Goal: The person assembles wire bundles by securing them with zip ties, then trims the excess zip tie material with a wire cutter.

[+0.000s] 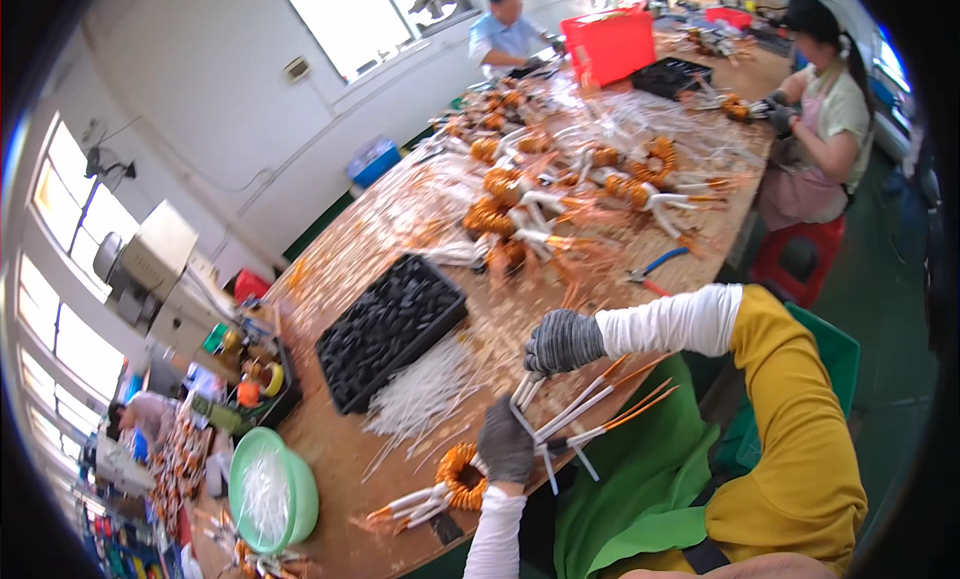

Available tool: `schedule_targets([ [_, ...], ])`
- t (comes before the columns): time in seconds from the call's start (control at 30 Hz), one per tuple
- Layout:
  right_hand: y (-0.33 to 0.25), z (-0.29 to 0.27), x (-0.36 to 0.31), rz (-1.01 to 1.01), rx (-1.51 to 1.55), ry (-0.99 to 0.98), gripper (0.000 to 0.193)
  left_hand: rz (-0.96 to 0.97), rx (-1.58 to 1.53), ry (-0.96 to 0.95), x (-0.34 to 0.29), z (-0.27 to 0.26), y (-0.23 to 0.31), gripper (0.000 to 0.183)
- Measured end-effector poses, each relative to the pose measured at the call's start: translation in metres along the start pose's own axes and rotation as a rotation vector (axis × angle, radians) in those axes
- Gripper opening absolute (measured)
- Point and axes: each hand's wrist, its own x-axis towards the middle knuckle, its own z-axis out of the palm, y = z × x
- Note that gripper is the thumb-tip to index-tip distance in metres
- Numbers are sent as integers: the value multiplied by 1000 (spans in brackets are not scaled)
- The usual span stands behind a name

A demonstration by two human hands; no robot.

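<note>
My left hand (507,439), in a grey glove, is closed around a bundle of white-sleeved wires (572,415) at the table's near edge. Above it, my gloved right hand (565,341) is curled shut on the upper white sleeves of that bundle. The wires fan out to the right, some with bare copper-coloured ends, and a black piece shows among them. Beside my left hand an orange-wound ring coil (461,476) lies on the table with white-sleeved leads to its left. Whether the held wires join this coil is hidden by my hand.
A black tray of small black sleeves (335,369) and a pile of white ties (425,389) lie ahead. Pliers (655,266) rest near several orange coils (490,217). A green basin (310,489) stands left. Co-workers sit at the far side and right; a red crate (608,47) stands far back.
</note>
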Motion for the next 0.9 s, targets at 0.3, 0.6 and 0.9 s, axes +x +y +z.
schedule_targets([
  [0.3, 54, 9, -153, 725, -143, 413, 24, -17, -161, -83, 1, -24, 2, 37],
  [0.6, 53, 20, -237, 837, 6, 147, 80, -325, -583, -94, -31, -94, -17, 42],
  [0.9, 58, 41, -234, 1052, 89, 362, 44, -37, -120, -125, -68, -79, 34, 51],
])
